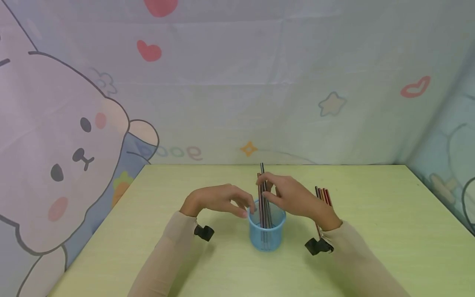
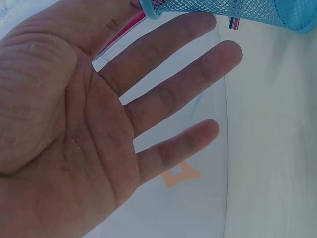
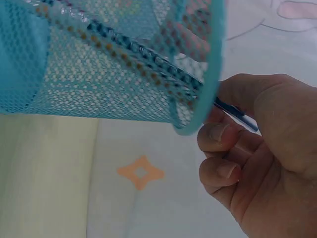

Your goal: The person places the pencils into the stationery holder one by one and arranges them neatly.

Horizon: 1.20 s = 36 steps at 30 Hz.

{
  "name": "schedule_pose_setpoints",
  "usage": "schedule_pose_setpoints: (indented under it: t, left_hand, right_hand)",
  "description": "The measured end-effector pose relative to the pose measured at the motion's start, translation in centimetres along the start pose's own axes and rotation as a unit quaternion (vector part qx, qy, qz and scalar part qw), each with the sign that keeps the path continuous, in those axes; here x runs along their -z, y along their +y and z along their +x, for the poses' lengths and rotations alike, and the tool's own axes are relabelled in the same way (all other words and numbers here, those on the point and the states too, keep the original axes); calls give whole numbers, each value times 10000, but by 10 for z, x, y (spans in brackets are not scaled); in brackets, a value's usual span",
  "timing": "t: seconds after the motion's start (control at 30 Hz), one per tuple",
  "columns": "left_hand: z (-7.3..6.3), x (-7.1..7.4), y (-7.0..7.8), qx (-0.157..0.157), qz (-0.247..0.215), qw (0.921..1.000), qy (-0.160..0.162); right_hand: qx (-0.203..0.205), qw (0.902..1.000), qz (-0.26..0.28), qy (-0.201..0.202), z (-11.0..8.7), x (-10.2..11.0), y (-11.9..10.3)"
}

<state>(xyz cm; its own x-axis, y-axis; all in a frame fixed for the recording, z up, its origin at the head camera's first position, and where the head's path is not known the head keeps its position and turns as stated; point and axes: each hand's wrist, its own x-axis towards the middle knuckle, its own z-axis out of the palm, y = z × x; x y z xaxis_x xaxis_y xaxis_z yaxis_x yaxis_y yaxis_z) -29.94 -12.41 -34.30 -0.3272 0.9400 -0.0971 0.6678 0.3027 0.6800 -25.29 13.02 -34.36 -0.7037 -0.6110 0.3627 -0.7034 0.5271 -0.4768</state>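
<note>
A light-blue mesh pencil cup (image 1: 266, 239) stands upright on the table. Several long, thin pencils (image 1: 265, 214) lean inside it, their ends rising above the rim. At the cup's left rim, my left hand (image 1: 222, 200) has thumb and a finger pinching the edge; the left wrist view shows the other fingers (image 2: 178, 94) extended and spread. My right hand (image 1: 291, 196) is above the right rim, its thumb and fingers pinching a dark pencil (image 3: 237, 115). In the right wrist view that pencil runs down into the cup, and the curled fingers (image 3: 220, 173) are close to the rim.
More pencils (image 1: 324, 196) in dark, orange and red lie on the table right of the cup, partly hidden by the right wrist. A printed cloth (image 1: 222, 103) hangs behind the table (image 1: 389, 231). Dark wrist cameras (image 1: 204, 233) sit on both sleeves.
</note>
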Motion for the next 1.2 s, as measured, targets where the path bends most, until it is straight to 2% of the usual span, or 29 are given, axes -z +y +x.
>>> schedule_pose_setpoints:
  t: [0.13,0.37,0.53,0.7,0.8,0.87,1.0,1.07,1.2]
  left_hand:
    - [1,0,1,1,42,10000,-3]
    - [1,-1,1,-102,-14,9999,-27]
    - [1,0,2,-111,-35,9999,-34]
    - [0,0,2,-45,-46,10000,-45]
    - [0,0,1,1,-38,10000,-52]
    - [0,0,0,10,-26,10000,-49]
    - [-1,0,0,29,-35,10000,-21]
    - [-1,-1,0,48,-46,10000,-4]
    - [-2,-1,0,66,-63,10000,11]
  right_hand:
    - [-28,9994,-186,-304,0,-3,1]
    - [-153,9996,190,-149,-4,9,10]
    - [-575,9973,425,169,-10,22,27]
    - [-1040,9939,49,364,-18,32,52]
    - [-1365,9901,-183,278,-24,39,64]
    - [-1475,9885,-322,96,-30,43,70]
    - [-1696,9827,-435,-604,-43,48,83]
    - [-1945,9746,-402,-1036,-48,49,88]
    - [-2554,9509,-156,-1744,-56,48,96]
